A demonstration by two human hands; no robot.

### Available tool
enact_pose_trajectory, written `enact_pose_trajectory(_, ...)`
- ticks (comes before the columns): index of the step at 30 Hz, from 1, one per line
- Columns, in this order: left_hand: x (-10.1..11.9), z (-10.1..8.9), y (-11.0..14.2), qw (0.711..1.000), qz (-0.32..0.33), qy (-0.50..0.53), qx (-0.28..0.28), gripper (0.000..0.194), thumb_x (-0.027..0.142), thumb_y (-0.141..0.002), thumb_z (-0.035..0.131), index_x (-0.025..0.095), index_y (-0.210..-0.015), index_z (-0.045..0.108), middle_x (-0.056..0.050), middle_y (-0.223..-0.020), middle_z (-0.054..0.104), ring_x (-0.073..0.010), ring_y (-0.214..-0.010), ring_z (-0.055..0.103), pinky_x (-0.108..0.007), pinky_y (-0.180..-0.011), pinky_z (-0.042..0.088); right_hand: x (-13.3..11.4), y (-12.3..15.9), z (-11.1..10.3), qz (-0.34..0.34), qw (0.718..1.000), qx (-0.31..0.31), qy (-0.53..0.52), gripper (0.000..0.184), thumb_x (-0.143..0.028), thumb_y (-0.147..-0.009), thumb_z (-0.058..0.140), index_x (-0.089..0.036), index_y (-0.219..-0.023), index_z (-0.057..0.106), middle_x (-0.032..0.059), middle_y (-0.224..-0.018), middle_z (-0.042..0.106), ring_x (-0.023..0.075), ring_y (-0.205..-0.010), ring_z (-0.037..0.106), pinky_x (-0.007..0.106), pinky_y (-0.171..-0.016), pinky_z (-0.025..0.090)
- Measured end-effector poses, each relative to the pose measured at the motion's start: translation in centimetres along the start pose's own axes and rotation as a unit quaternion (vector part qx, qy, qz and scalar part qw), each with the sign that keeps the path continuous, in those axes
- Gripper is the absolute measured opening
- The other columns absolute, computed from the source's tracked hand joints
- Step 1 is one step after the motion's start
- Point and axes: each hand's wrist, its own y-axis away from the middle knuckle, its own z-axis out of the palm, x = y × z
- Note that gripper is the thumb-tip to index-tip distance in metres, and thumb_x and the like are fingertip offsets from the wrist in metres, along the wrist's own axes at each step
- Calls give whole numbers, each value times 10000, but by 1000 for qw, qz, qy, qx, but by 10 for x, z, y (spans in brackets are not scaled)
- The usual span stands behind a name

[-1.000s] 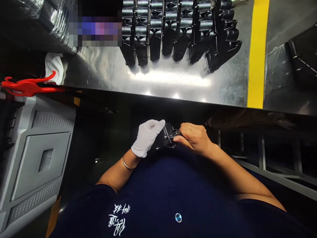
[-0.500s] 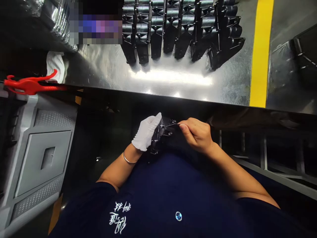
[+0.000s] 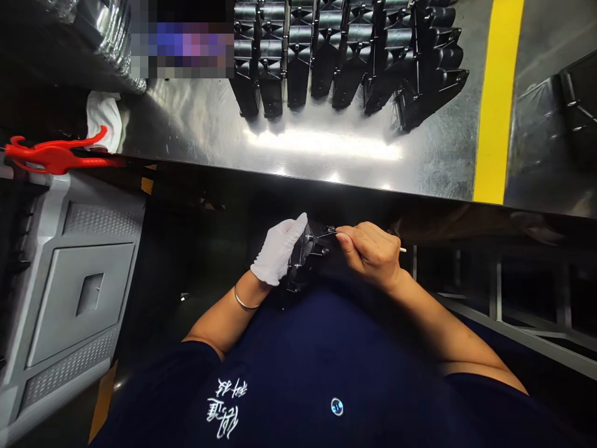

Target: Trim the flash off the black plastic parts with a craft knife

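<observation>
In a white glove, my left hand (image 3: pixel 280 250) is closed around a glossy black plastic part (image 3: pixel 308 246), held below the table edge in front of my body. My bare right hand (image 3: pixel 370 254) pinches a thin, needle-like metal tool (image 3: pixel 326 234). Its fine tip reaches the black part, though whether it touches cannot be made out. A short pale end (image 3: pixel 403 249) of what may be the tool's handle shows behind the right hand. Much of the black part blends into the dark background.
Several rows of black moulded parts (image 3: pixel 298 74) stand on the metal table (image 3: pixel 196 130). Yellow tape (image 3: pixel 497 112) crosses the table at right. At left are a red plastic tool (image 3: pixel 60 155), a white cloth (image 3: pixel 105 118), wrapped stacks (image 3: pixel 109 37) and a grey plastic crate (image 3: pixel 81 298).
Both hands keep their hold with only slight movement. My right hand has turned a little, and a pale end now shows behind it. The view has shifted slightly.
</observation>
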Motion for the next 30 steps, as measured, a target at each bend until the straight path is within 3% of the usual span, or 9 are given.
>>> enact_pose_trajectory(7, 2, 3, 3, 1000, -13, 0, -11, 406, 509, -879, 580, 177, -649, 545, 17, -625, 489, -93, -568, 432, -239, -541, 389, 1, -1, -4, -25, 1000, 0, 1, 122, -169, -987, 554, -143, -915, 648, 39, -693, 670, 150, -583, 579, 273, -528, 411)
enact_pose_trajectory(14, 2, 2, 3, 1000, -6, -27, 2, 408, 498, -887, 571, 176, -638, 539, 13, -635, 500, -96, -578, 433, -240, -549, 397, -1, 1, -2, 9, 1000, -9, 7, 174, -183, -993, 546, -151, -870, 664, 24, -662, 643, 137, -561, 548, 267, -536, 414)
enact_pose_trajectory(30, 4, 2, 5, 999, -1, -33, -2, 418, 488, -899, 556, 183, -617, 515, 20, -620, 479, -96, -568, 414, -244, -547, 389, 0, 2, -1, 7, 1000, 0, -7, 170, -172, -989, 549, -152, -865, 664, 31, -668, 661, 144, -570, 576, 264, -548, 419)
